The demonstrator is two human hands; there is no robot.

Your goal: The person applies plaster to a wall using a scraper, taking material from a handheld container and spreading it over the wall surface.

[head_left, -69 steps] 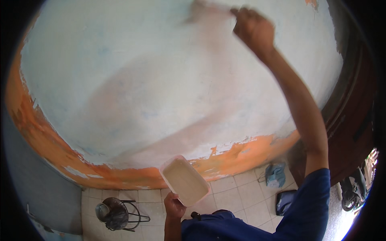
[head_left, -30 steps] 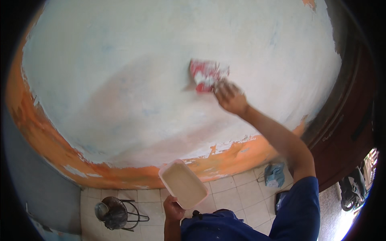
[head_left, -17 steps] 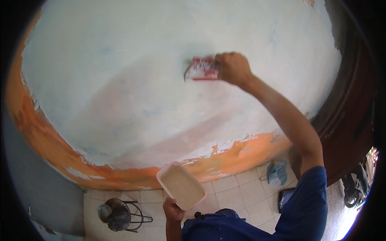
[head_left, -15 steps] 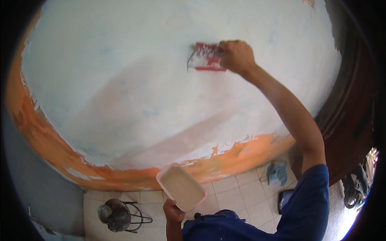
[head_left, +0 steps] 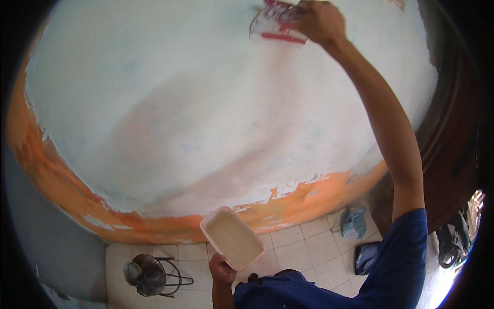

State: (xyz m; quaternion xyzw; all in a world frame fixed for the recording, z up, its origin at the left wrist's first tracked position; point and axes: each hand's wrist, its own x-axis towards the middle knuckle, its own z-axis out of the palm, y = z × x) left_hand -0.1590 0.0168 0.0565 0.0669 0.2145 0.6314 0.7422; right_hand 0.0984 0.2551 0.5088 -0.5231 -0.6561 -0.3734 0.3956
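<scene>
High on the wall, my right hand point(head_left: 323, 23) grips a red putty knife point(head_left: 282, 21) with a wide blade smeared with white filler. The blade lies against the white-coated wall point(head_left: 206, 92). Low in front of me, my left hand point(head_left: 223, 270) is closed on the near edge of a pale pink rectangular tub point(head_left: 233, 238). A beige, smooth-looking layer fills the tub's inside. My fingers under the tub are partly hidden.
Bare orange paint point(head_left: 164, 229) borders the white coat along the bottom and left. A round stool point(head_left: 149, 275) with dark legs stands on the tiled floor, a clear container on it. A bluish plastic bag point(head_left: 353, 222) lies at the wall's foot; a motorcycle point(head_left: 453, 239) stands far right.
My right hand has moved the putty knife up the wall and slightly to the right, the arm stretching further. The left hand and tub have stayed nearly still.
</scene>
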